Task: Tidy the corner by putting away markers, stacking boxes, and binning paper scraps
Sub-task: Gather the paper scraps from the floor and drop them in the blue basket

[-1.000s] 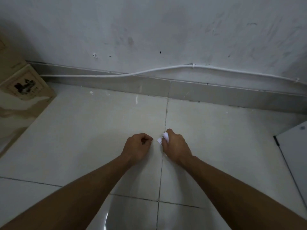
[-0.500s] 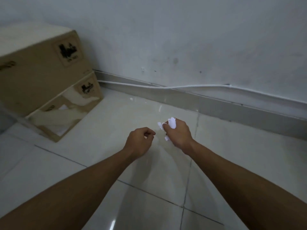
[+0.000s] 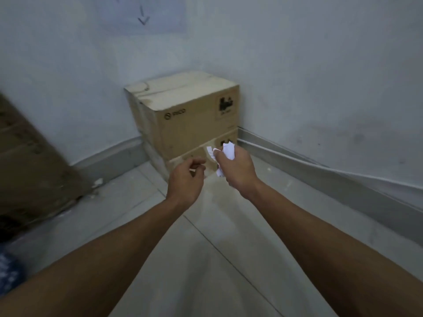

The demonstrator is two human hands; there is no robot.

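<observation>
Pale tiled floor (image 3: 206, 259) meets a corner where two cardboard boxes (image 3: 194, 120) sit stacked. Right hand (image 3: 235, 170), fingers clamped on crumpled paper scraps (image 3: 229, 151), hovers before them; left hand (image 3: 185, 179) beside, fingers loosely curled, empty.

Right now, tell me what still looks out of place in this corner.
Small white scraps lie on the floor by the left wall's skirting. The right hand clutches crumpled paper, not yet binned. The stacked boxes sit squarely.

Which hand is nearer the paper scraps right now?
Right. The right hand is closed around the paper scraps; the left hand is beside them, apart.
</observation>
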